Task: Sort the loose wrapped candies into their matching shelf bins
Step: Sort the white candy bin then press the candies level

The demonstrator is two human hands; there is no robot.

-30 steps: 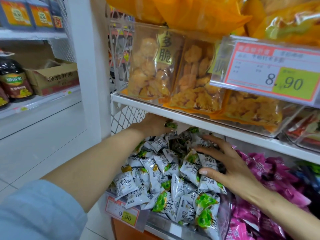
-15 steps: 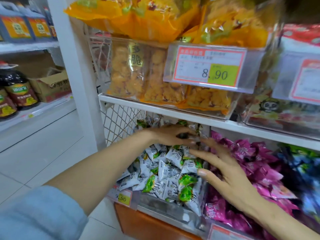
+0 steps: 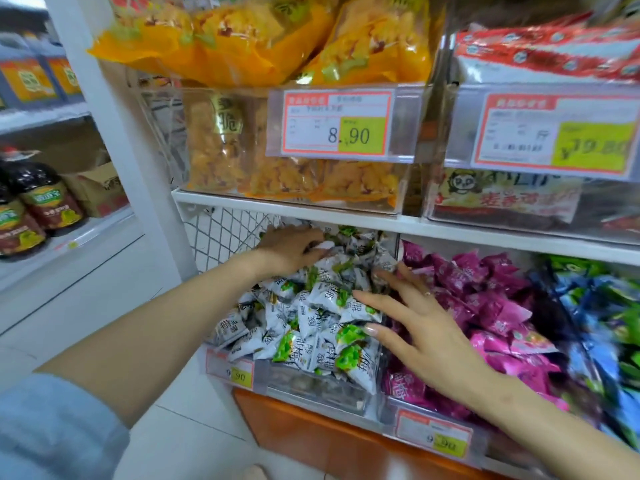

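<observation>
A clear bin (image 3: 318, 388) on the lower shelf is heaped with white-and-green wrapped candies (image 3: 311, 327). My left hand (image 3: 289, 249) reaches palm down onto the back of that heap, just under the shelf above; its fingertips are partly hidden among the wrappers. My right hand (image 3: 419, 327) lies on the heap's right side with fingers spread and straight, along the divider to the bin of magenta wrapped candies (image 3: 485, 299). Neither hand plainly holds a candy.
Blue and green wrapped candies (image 3: 599, 306) fill the bin farthest right. The shelf board (image 3: 294, 206) sits low over the bins and carries bags of orange snacks (image 3: 287, 174) behind price tags. A white upright post (image 3: 114, 133) and dark bottles (image 3: 45, 199) stand to the left.
The view has swung right, showing more of the magenta and blue bins. My left hand stays on the back of the heap, and my right hand has spread its fingers near the divider.
</observation>
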